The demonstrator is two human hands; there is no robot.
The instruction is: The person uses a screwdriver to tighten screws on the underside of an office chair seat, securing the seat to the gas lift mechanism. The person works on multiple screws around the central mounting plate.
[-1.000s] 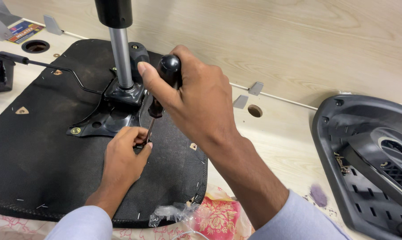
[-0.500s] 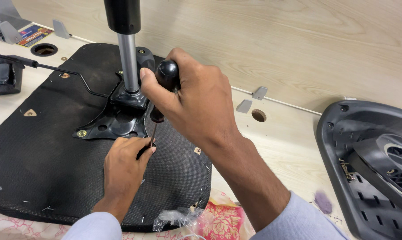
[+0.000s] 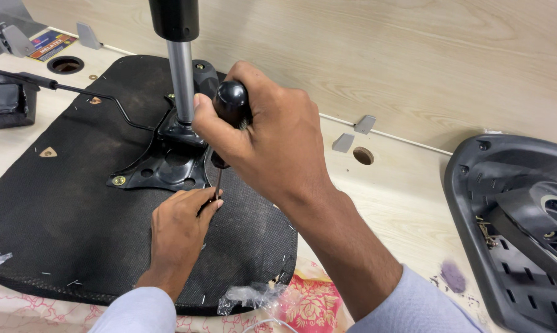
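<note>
Black screwdriver (image 3: 227,117), upright over metal plate (image 3: 161,169) on upturned seat base (image 3: 63,209). Right hand (image 3: 272,145) grip wrapped tight round bulbous handle; left hand (image 3: 180,228) grip pinching thin shaft at tip. Judged light, rigid; smooth handle may slip, so hold handle.

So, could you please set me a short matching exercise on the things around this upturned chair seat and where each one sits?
Things:
1. screwdriver
2. left hand
3. grey plastic chair shell
4. gas lift column

Places:
A. far right on the table
B. standing upright from the metal seat plate
C. in the right hand
D. fingers at the screwdriver tip

Pairs: 1-C, 2-D, 3-A, 4-B
</note>
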